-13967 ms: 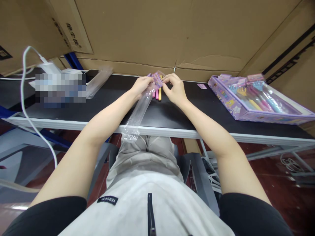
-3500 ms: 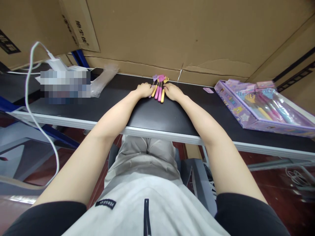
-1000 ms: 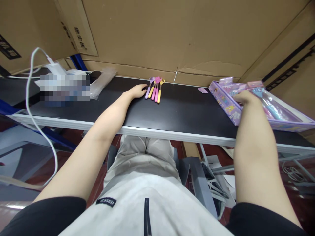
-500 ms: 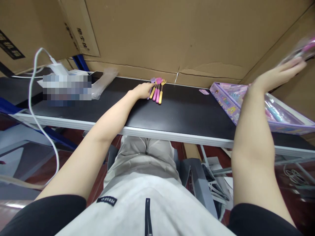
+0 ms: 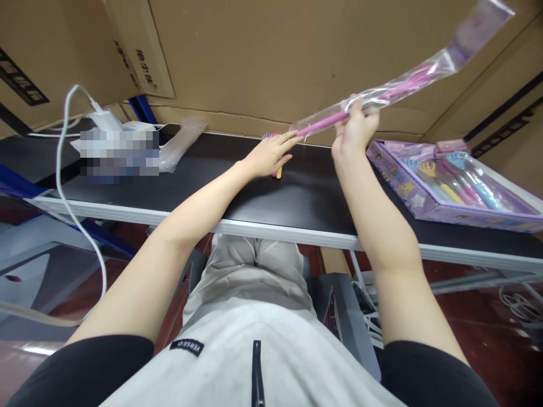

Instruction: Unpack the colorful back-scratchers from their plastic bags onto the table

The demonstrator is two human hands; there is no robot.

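Observation:
My right hand [image 5: 355, 131] is closed on a pink back scratcher [image 5: 324, 121] in a clear plastic sleeve, held aslant above the table. Its claw head points up to the right, inside the sleeve. My left hand [image 5: 268, 156] has its fingers stretched out, with the fingertips at the lower end of the pink handle; whether they press on it is hard to see. Beneath that hand lie several small back scratchers, mostly covered; a yellow handle [image 5: 279, 172] and some claw tips show.
On the right stands a purple display box [image 5: 436, 204] of wrapped back scratchers. Clear plastic wrappers [image 5: 183, 144] lie at the left, near a white charger [image 5: 106, 121] with a looping cable [image 5: 59, 169]. Cardboard panels [image 5: 254, 62] rise behind the black table [image 5: 314, 198].
My right hand has swung in from the far right, bringing the wrapped pink back scratcher over the table. My left hand has shifted right and up, over the loose back scratchers.

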